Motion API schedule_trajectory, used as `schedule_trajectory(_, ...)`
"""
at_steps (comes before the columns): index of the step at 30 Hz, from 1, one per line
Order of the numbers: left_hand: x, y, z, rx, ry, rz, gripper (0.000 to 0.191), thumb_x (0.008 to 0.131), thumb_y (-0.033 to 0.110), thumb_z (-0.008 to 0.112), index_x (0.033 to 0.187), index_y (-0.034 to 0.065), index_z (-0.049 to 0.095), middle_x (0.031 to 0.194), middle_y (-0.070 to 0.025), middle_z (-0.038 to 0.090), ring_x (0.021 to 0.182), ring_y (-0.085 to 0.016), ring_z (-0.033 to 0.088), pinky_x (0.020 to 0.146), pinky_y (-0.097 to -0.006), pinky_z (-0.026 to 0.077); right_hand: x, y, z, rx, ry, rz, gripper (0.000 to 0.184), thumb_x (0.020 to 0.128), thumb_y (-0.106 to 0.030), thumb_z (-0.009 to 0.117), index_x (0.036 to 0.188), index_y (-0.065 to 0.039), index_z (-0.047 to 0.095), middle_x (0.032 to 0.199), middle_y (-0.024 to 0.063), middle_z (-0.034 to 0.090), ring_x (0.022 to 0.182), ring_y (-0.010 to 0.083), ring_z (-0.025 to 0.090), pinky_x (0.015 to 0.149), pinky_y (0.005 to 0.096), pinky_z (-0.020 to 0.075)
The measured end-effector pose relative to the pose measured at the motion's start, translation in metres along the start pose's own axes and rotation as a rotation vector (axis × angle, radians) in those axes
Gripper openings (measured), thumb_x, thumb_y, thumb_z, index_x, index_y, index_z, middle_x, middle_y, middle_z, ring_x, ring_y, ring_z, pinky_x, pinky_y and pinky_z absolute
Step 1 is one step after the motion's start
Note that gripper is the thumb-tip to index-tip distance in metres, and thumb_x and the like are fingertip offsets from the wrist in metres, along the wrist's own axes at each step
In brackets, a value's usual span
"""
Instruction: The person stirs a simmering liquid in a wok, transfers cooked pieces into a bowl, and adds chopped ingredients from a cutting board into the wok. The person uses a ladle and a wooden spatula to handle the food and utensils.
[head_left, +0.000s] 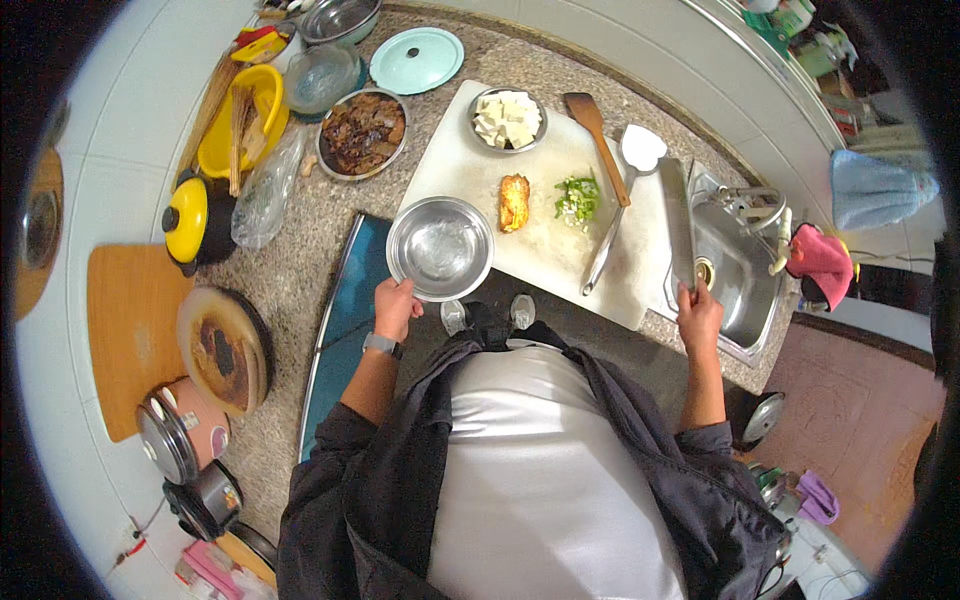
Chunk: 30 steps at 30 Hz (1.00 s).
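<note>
My left hand (394, 309) grips the near rim of a stainless steel bowl (441, 251), which overlaps the near left side of a white cutting board (450, 169). Whether the shiny bowl holds anything clear, I cannot tell. In my right hand (700, 311) is a broad kitchen knife (679, 225), its blade pointing away from me between the board and the sink. A browned, fried-looking piece of food (514, 203) lies on the board, left of some chopped green onion (577, 199). Farther back stands a metal bowl of white tofu cubes (508, 118).
A wooden spatula (598, 139) and a metal wok turner (622, 217) lie on the board's right part. The steel sink (739, 262) borders it. To the left are a bowl of brown food pieces (364, 135), a yellow basket (277, 97) and a yellow-lidded pot (191, 217).
</note>
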<state>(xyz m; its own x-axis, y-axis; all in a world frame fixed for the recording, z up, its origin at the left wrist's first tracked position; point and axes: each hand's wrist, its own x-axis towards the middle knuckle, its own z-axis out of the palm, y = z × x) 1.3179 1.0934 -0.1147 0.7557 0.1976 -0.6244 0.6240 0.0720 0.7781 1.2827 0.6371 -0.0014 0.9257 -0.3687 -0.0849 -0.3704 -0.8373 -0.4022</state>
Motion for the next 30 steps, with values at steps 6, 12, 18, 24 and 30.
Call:
schedule_trajectory(6,-0.011,0.008,0.003,0.036,0.033,0.006,0.016,0.082,0.011,0.046,0.073,-0.0019,0.050,0.055,-0.0099,0.054,0.036,-0.015,0.048,0.033,-0.0262,0.035,0.058,-0.096,0.061,-0.054,-0.274,-0.504,0.023,0.078,-0.019,0.055,0.098,-0.010,0.062,0.073,0.0204,0.060,0.068,0.0369,0.059,0.063,0.0437,0.0481)
schedule_trajectory(12,-0.021,-0.004,0.004,0.050,0.081,0.032,0.019,0.083,0.012,0.046,0.074,-0.0028,0.055,0.056,-0.0093,0.057,0.036,-0.013,0.049,0.032,-0.0249,0.036,0.089,-0.163,0.101,-0.090,-0.328,-0.603,0.024,0.083,-0.026,0.051,0.092,-0.007,0.061,0.070,0.0193,0.061,0.065,0.0359,0.060,0.059,0.0450,0.0484)
schedule_trajectory(18,-0.027,-0.016,0.008,0.009,0.099,0.002,0.019,0.083,0.012,0.045,0.074,-0.0024,0.054,0.056,-0.0096,0.058,0.036,-0.013,0.049,0.033,-0.0249,0.037,0.102,-0.141,0.148,-0.231,-0.397,-0.575,0.022,0.083,-0.023,0.049,0.083,-0.003,0.058,0.068,0.0205,0.060,0.065,0.0376,0.060,0.060,0.0461,0.0490)
schedule_trajectory(24,-0.031,-0.017,0.009,0.036,0.106,0.018,0.020,0.082,0.013,0.045,0.075,-0.0032,0.055,0.056,-0.0096,0.058,0.036,-0.013,0.049,0.034,-0.0249,0.038,0.096,-0.149,0.125,-0.084,-0.346,-0.591,0.027,0.084,-0.027,0.050,0.082,-0.002,0.060,0.067,0.0214,0.059,0.064,0.0387,0.058,0.060,0.0470,0.0474)
schedule_trajectory(30,-0.033,-0.015,0.012,0.047,0.109,0.017,0.020,0.082,0.013,0.046,0.074,-0.0035,0.055,0.055,-0.0090,0.057,0.036,-0.013,0.049,0.034,-0.0251,0.038,0.088,-0.137,0.137,-0.251,-0.445,-0.631,0.025,0.085,-0.025,0.047,0.085,-0.004,0.060,0.068,0.0200,0.060,0.066,0.0365,0.060,0.060,0.0458,0.0487)
